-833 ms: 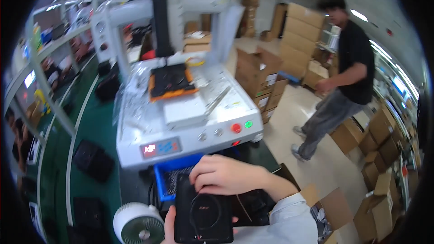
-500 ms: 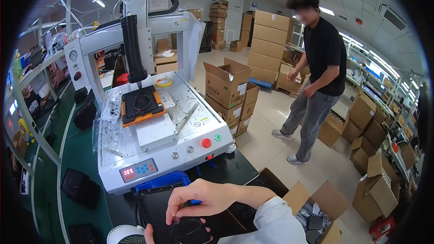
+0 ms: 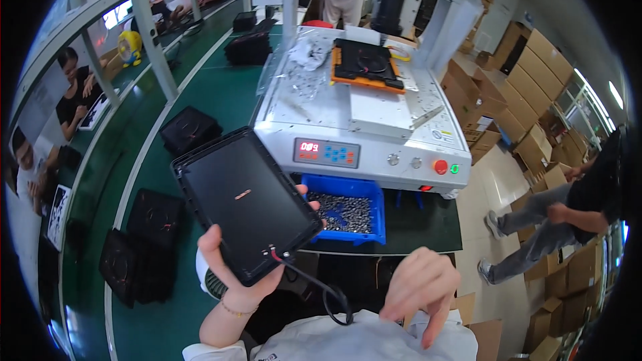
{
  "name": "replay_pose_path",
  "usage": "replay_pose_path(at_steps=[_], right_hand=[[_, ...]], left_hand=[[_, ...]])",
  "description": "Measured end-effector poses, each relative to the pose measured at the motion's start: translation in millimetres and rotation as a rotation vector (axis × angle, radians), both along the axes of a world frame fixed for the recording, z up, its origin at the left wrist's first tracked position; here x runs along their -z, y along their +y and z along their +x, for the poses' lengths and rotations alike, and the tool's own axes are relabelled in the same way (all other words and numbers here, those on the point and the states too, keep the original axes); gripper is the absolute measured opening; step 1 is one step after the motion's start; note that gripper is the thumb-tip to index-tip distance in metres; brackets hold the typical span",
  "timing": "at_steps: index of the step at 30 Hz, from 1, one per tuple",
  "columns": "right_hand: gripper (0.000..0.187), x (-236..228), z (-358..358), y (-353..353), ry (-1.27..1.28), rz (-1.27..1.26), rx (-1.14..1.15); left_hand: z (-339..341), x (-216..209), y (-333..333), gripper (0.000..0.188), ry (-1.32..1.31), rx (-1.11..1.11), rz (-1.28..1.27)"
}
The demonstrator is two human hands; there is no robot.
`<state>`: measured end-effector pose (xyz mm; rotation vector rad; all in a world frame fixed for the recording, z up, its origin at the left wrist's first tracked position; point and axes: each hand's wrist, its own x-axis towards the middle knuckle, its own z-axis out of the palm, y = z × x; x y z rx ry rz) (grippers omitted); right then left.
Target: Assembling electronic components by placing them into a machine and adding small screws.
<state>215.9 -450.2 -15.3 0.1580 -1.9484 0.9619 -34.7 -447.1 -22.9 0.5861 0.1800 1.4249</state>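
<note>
My left hand (image 3: 251,277) grips the lower part of a black rectangular plastic housing (image 3: 244,194), tilted with its flat face toward me. Its thumb lies at one edge and its fingertips show at the other. From the housing's lower corner, beside small red wires, a black cable (image 3: 321,286) hangs down in a loop. Apart from it on the right, my right hand (image 3: 421,291) hovers before my white sleeve, fingers bent downward and apart, with nothing visible in them. Just beyond the housing stands a blue bin (image 3: 380,210) of small metal screws.
A white bench machine (image 3: 301,120) carries a black part (image 3: 361,60) on an orange fixture. Stacked black housings (image 3: 190,130) lie on the green bench (image 3: 221,93) at left. A person (image 3: 582,194) stands at right near cardboard boxes; others sit at far left.
My view has swung left. The black housing has come up in my left hand, its flat face now showing. My right hand has moved away from it to the right.
</note>
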Motion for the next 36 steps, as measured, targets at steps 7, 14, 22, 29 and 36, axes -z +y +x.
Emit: replay_pose_path(at_steps=[7, 14, 22, 29, 36], right_hand=[[0.025, 23.2, -57.1, -12.9, -0.307, -0.203, 0.611], [0.012, 48.3, -73.4, -15.6, -0.284, -0.568, 0.514], [0.005, 58.8, -82.5, -20.1, -0.038, -0.986, 0.242], [0.008, 72.3, -89.7, -18.1, 0.018, -1.076, 0.251], [0.012, 76.7, -90.8, -16.5, 0.032, -1.131, 0.192]], left_hand=[[7.8, 19.8, -4.9, 0.086, 0.098, -0.004, 0.065], [5.9, 26.0, -2.3, 0.089, 0.211, -0.064, 0.19], [-5.7, 23.3, -2.1, 0.093, 0.047, -0.156, 0.027], [-1.0, 22.5, -5.0, 0.097, 0.068, -0.176, 0.047], [0.8, 25.2, -9.0, 0.102, 0.021, -0.151, 0.002]])
